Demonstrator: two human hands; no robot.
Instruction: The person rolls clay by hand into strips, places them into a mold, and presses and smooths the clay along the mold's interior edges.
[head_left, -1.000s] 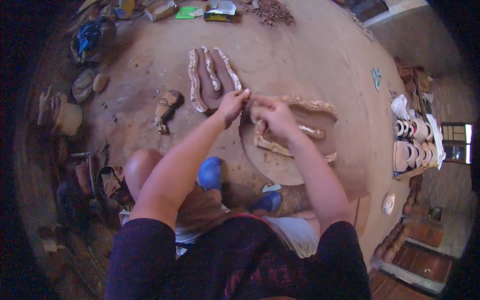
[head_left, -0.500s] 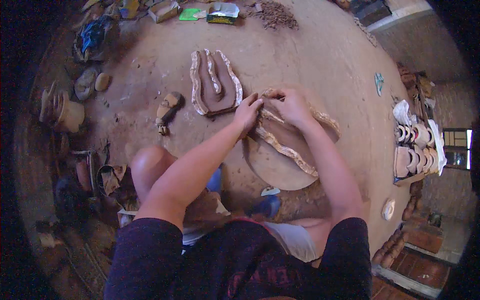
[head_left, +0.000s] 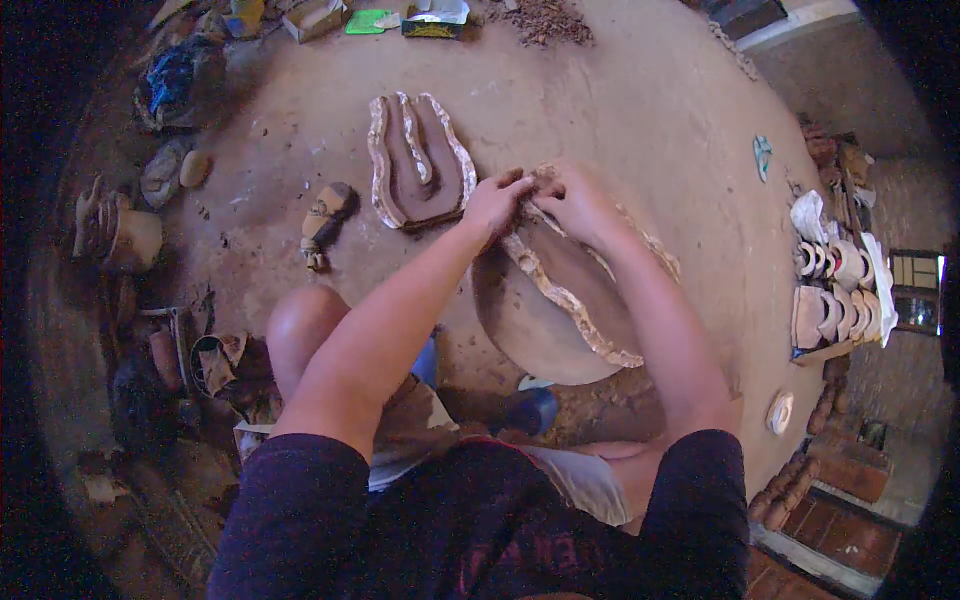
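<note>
In the head view, the left hand (head_left: 497,207) and right hand (head_left: 578,205) were right beside each other at the far end of a clay-looking walled piece (head_left: 570,305). Fingers were bent on both, but the tips were bunched up and partly hidden, so I couldn't tell if either was really clamped on the wall. The piece had a smooth brown base and wavy walls with rough, whitish-tan edges, and it sat over a flat round board (head_left: 520,335) on the floor (head_left: 650,120). A similar piece (head_left: 435,207) lay off to the left, with a round-ended strip (head_left: 420,165) down its middle.

Container-wise, a box (head_left: 430,29) up top had whitish stuff (head_left: 437,9) in it, and a tray (head_left: 825,352) on the right carried rows of curved tan pieces (head_left: 845,315).
</note>
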